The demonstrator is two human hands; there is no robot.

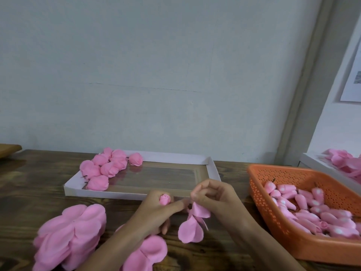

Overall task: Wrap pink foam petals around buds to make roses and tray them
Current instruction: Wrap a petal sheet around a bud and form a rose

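Note:
My left hand (154, 212) grips a small pink bud (165, 199), its tip poking up above the fingers. My right hand (213, 198) pinches a pink foam petal piece (192, 224) that hangs down just right of the bud, its lobes dangling over the table. A white cardboard tray (212, 169) lies behind the hands, with several finished pink roses (106, 166) clustered in its left end. An orange perforated basket (259, 194) at the right holds several pink buds (312, 208).
A stack of pink petal pieces (72, 237) lies at the front left, with more petals (148, 253) under my left forearm. A second white tray with roses (343, 161) sits at the far right. A pale wall rises behind the dark wooden table (39, 182).

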